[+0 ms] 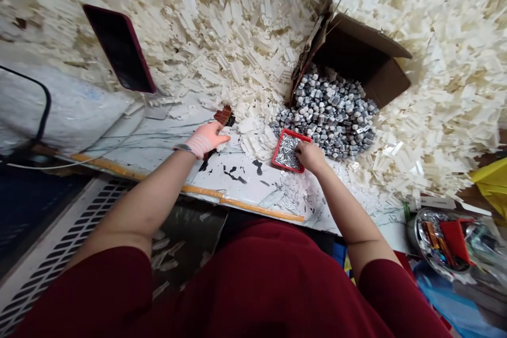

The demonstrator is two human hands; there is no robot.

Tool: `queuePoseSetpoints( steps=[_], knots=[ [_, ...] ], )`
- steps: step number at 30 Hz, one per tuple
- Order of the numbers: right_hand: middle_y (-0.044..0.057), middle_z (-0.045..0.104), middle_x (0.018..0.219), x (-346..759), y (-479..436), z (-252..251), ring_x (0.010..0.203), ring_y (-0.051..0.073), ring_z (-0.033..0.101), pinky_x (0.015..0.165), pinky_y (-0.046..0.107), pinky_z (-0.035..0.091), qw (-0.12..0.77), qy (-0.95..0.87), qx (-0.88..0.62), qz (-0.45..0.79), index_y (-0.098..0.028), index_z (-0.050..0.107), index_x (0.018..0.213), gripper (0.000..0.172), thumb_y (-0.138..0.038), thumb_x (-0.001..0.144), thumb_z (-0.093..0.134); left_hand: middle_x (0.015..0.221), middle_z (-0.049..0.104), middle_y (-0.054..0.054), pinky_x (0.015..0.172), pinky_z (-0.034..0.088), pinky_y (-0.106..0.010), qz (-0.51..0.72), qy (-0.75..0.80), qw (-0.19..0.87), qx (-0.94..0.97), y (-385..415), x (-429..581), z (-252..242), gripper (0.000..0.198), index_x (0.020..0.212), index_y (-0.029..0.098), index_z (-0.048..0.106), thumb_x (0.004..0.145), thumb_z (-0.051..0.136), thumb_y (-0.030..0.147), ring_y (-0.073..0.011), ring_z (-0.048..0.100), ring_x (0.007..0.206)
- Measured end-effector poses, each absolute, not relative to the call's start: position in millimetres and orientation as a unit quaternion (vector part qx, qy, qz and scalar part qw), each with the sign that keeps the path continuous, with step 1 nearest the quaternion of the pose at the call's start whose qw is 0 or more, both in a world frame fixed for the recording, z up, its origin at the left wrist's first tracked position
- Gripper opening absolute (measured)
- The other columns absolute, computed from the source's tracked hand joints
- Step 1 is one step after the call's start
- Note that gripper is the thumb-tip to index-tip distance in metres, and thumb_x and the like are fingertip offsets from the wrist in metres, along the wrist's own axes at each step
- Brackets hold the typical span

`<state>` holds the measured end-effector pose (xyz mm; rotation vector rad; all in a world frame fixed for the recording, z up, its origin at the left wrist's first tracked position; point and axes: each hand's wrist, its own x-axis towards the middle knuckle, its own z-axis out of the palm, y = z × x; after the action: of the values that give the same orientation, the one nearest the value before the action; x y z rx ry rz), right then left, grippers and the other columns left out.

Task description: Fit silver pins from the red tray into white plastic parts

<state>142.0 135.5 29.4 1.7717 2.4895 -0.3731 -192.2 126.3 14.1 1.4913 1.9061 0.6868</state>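
"Left hand (206,138) and right hand (311,157): how do they stand?"

"The left lies open, fingers spread low over the counter (273,190), with a pink wrap (202,142) around it. Its fingertips sit just beside a small stack of dark brown pieces (224,115), and it has hold of nothing I can see. The right is curled, its fingertips down in a red tray (279,145) of silver pins (287,150). Whether they pinch any, I can't tell."

"What lies left of them?"

"A white sack (59,108) with a black cable (37,90) over it sits off the counter's left end. A dark phone in a red case (119,47) lies on the white plastic pieces (222,53) heaped over the far part. Orange tape (186,188) runs along the near edge."

"And to the right?"

"Grey hex nuts (327,113) spill from a cardboard box (386,84), just beyond the tray. More white pieces bank up behind them. Past the near right corner are a foil-lined dish (435,243) holding orange and red items and a yellow cloth (493,185)."
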Motion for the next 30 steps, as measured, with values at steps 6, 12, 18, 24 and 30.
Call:
queuePoseSetpoints(
  steps=[6, 12, 18, 24, 30],
  knots=[
    [0.005, 0.069, 0.084, 150.5, 137.3, 17.1, 0.08, 0.018, 0.061, 0.075, 0.03, 0.046, -0.162, 0.757, 0.585, -0.242, -0.019, 0.07, 0.075, 0.006, -0.025, 0.078, 0.068, 0.059, 0.051, 0.003, 0.054, 0.036, -0.025, 0.326, 0.615, 0.472, 0.541, 65.8, -133.5, 18.8, 0.018, 0.081, 0.018, 0.059, 0.078, 0.062, 0.035, -0.0137, 0.048, 0.057],
    [0.003, 0.068, 0.078, 156.4, 129.2, 13.2, 0.073, 0.016, 0.059, 0.073, 0.031, 0.048, -0.292, 0.666, 0.569, -0.383, -0.018, 0.069, 0.075, 0.012, -0.03, 0.072, 0.066, 0.072, 0.06, 0.0, 0.061, 0.048, -0.026, 0.43, 0.423, 0.725, 0.332, 48.5, -42.8, 6.1, 0.029, 0.092, 0.017, 0.058, 0.071, 0.067, 0.035, -0.0153, 0.057, 0.066],
    [-0.002, 0.066, 0.073, 159.2, 120.0, 6.3, 0.068, 0.012, 0.056, 0.069, 0.03, 0.049, -0.401, 0.519, 0.537, -0.53, -0.018, 0.066, 0.076, 0.03, -0.035, 0.054, 0.077, 0.072, 0.061, 0.001, 0.052, 0.048, -0.025, 0.434, 0.444, 0.737, 0.267, 47.8, -16.0, 1.0, 0.029, 0.089, 0.018, 0.057, 0.066, 0.07, 0.031, -0.0128, 0.058, 0.058],
    [-0.003, 0.064, 0.071, 153.9, 106.8, 14.3, 0.066, 0.012, 0.058, 0.063, 0.027, 0.048, -0.42, 0.445, 0.526, -0.591, -0.019, 0.063, 0.083, 0.043, -0.036, 0.049, 0.082, 0.067, 0.058, 0.003, 0.046, 0.045, -0.021, 0.44, 0.481, 0.697, 0.301, 46.3, -11.4, 3.3, 0.027, 0.085, 0.018, 0.054, 0.067, 0.069, 0.032, -0.0104, 0.056, 0.054],
    [-0.003, 0.065, 0.072, 149.2, 87.8, 28.4, 0.067, 0.011, 0.06, 0.068, 0.028, 0.05, -0.418, 0.476, 0.485, -0.603, -0.02, 0.06, 0.086, 0.042, -0.035, 0.054, 0.083, 0.064, 0.059, 0.003, 0.045, 0.042, -0.02, 0.429, 0.507, 0.667, 0.337, 41.4, -8.9, 14.4, 0.025, 0.087, 0.017, 0.054, 0.07, 0.066, 0.03, -0.0108, 0.055, 0.052]
  ],
)
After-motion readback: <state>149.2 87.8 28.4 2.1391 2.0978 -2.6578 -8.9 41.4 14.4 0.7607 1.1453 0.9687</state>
